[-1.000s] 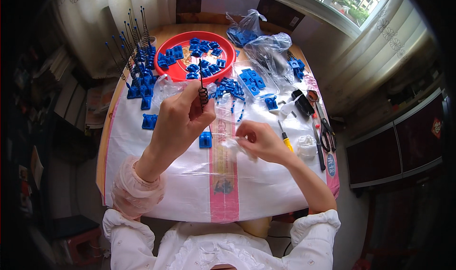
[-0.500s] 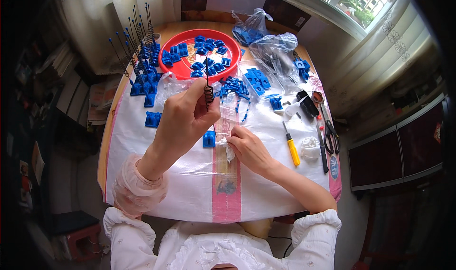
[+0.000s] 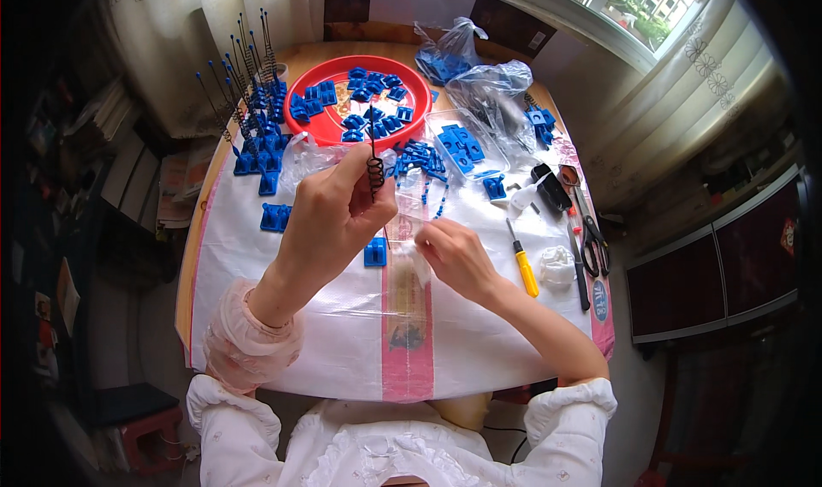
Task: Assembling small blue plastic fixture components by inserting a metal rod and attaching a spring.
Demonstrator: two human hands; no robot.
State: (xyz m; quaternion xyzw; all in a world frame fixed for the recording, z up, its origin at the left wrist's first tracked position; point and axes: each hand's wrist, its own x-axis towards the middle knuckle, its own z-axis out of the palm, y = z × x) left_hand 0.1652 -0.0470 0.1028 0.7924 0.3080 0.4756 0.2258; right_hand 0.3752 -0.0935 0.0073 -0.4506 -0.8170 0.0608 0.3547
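Raised over the table, my left hand (image 3: 321,217) is closed on a black coiled spring wire (image 3: 375,175), whose straight end points up and whose thin lower end comes out beneath the fingers. Just right of it, my right hand (image 3: 462,260) is closed in a pinch near that lower end. A white tissue (image 3: 420,268), smeared by motion, hangs from its fingertips. Below the wire lies a blue plastic base (image 3: 375,252) on the table covering. Another group of blue bases (image 3: 275,217) sits left of my left hand.
A red round tray (image 3: 295,127) holds blue parts. Several assembled bases with upright spring wires (image 3: 257,144) stand at the left. Toward the right are a clear box (image 3: 505,163), plastic bags (image 3: 497,89), a yellow-handled screwdriver (image 3: 525,268), scissors (image 3: 595,251) and crumpled white tissue (image 3: 558,266).
My right hand has moved slightly up and right, and the tissue at its fingertips has become blurred. My left hand holds the spring wire in nearly the same place.
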